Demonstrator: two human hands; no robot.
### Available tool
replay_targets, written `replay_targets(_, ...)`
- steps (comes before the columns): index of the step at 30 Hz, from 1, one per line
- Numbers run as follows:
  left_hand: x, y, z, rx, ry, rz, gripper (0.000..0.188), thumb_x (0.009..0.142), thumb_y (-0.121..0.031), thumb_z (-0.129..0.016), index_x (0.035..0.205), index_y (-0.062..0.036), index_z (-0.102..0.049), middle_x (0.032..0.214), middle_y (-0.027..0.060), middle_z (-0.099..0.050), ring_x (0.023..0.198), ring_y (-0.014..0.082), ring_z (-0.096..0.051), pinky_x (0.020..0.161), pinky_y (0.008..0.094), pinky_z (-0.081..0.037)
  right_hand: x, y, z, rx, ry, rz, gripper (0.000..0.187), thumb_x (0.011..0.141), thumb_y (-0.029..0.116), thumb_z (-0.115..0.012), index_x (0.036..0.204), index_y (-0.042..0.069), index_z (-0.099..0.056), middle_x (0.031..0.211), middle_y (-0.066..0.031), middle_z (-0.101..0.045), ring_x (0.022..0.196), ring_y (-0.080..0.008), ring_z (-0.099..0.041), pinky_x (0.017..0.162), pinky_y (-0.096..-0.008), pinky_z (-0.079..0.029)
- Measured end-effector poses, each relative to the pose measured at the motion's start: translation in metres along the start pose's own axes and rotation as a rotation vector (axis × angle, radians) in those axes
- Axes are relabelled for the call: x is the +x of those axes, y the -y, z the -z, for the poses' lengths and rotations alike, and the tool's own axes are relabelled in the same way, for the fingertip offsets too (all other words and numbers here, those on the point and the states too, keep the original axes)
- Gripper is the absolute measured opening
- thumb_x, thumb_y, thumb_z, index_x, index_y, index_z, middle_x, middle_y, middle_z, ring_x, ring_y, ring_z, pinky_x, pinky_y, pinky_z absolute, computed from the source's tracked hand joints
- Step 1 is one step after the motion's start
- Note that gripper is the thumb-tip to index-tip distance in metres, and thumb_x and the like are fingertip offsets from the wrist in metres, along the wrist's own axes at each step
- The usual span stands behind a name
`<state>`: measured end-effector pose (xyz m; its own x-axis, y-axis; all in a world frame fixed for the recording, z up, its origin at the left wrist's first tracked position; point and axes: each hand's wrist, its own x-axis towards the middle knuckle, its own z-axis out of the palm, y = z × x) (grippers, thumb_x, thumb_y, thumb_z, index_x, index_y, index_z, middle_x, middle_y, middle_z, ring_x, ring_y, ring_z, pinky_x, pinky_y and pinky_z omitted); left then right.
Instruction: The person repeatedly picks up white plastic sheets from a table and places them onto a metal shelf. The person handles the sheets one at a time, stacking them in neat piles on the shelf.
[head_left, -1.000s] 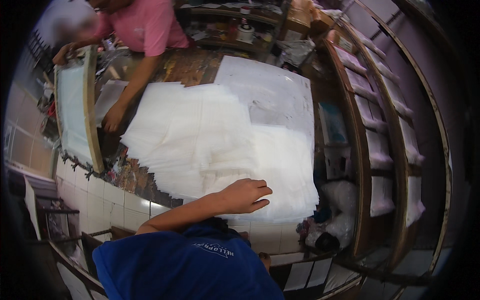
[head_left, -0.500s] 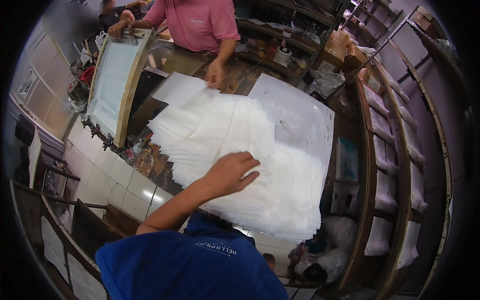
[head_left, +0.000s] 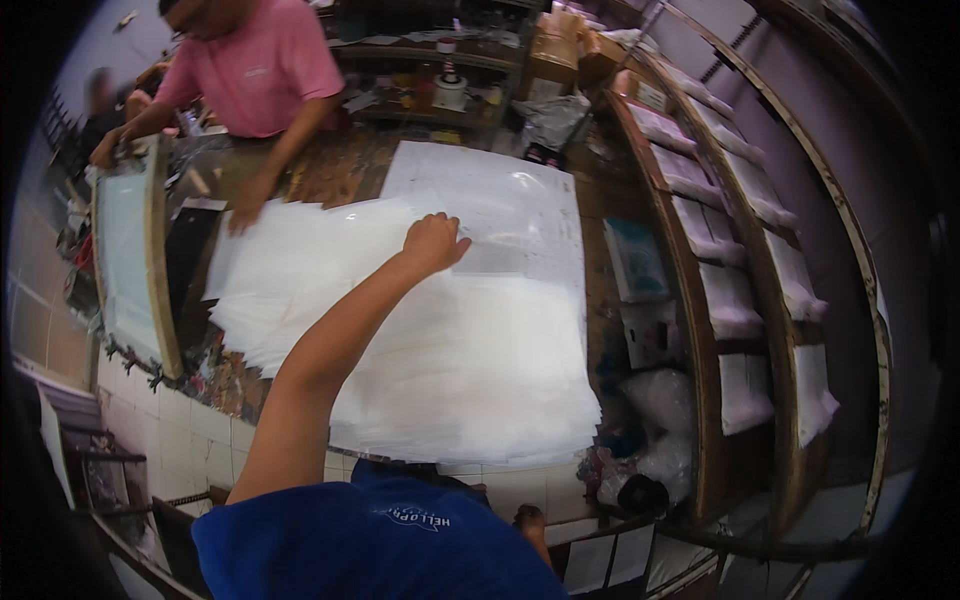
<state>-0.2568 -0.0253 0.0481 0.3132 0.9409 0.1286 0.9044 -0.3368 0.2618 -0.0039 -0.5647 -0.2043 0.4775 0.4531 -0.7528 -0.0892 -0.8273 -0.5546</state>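
Reaching across the desk (head_left: 340,165), the left hand (head_left: 432,243) is pinching a clear plastic sheet (head_left: 490,258) atop the fanned white stack (head_left: 420,340); most sheets are seemingly lying unhandled; the right hand is staying unseen.

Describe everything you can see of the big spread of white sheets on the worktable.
The white sheets look thin, translucent and plastic-like, fanned in overlapping layers across most of the worktable, their near edge overhanging its tiled front. Beyond them lies one larger flat clear sheet. The wearer's hand rests on the stack's far edge, fingers curled; which hand it is cannot be told. A co-worker's hand presses its far left corner.
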Motion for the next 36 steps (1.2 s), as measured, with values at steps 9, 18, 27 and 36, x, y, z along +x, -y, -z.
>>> replay_targets(9, 0.068, -0.009, -0.064, 0.099, 0.321, 0.191, 0.025, 0.081, -0.014, -0.058, 0.101, -0.0051, -0.069, 0.109, 0.0156, -0.067, 0.104, 0.0311, -0.064, 0.085, 0.0378, -0.053, -0.098, -0.009, -0.001, 0.104, -0.252, -0.230, 0.033, 0.089, 0.022, -0.057, 0.109, -0.004, -0.057, 0.080, -0.0133, -0.062, 0.064, -0.0176, -0.060, 0.056, -0.0323, -0.049)
replay_targets(18, 0.035, -0.036, -0.031, -0.076, 0.165, -0.006, 0.023, 0.077, -0.007, -0.057, 0.098, -0.0008, -0.064, 0.098, 0.0231, -0.066, 0.092, 0.0390, -0.064, 0.078, 0.0439, -0.053, -0.072, 0.026, -0.002, 0.539, -0.294, 0.235, 0.018, 0.096, 0.022, -0.052, 0.087, 0.006, -0.051, 0.071, -0.0010, -0.051, 0.057, -0.0109, -0.046, 0.050, -0.0266, -0.039)
replay_targets(27, -0.143, -0.120, 0.022, -0.462, 0.290, -0.621, 0.023, 0.074, -0.002, -0.059, 0.097, 0.0004, -0.061, 0.081, 0.0179, -0.063, 0.074, 0.0350, -0.062, 0.068, 0.0431, -0.050, -0.142, 0.289, 0.004, 0.428, 0.217, 0.768, 0.040, 0.095, 0.013, -0.053, 0.132, 0.004, -0.044, 0.092, -0.0062, -0.062, 0.074, -0.0116, -0.059, 0.060, -0.0225, -0.044)
replay_targets(36, -0.247, -0.157, 0.068, -0.792, 0.533, -0.798, 0.016, 0.085, -0.006, -0.059, 0.099, 0.0007, -0.061, 0.087, 0.0123, -0.062, 0.081, 0.0288, -0.062, 0.075, 0.0367, -0.051, -0.133, 0.293, -0.013, 0.653, 0.098, 0.656, 0.020, 0.095, 0.012, -0.055, 0.112, 0.001, -0.059, 0.081, -0.0016, -0.060, 0.066, -0.0084, -0.055, 0.060, -0.0219, -0.046)
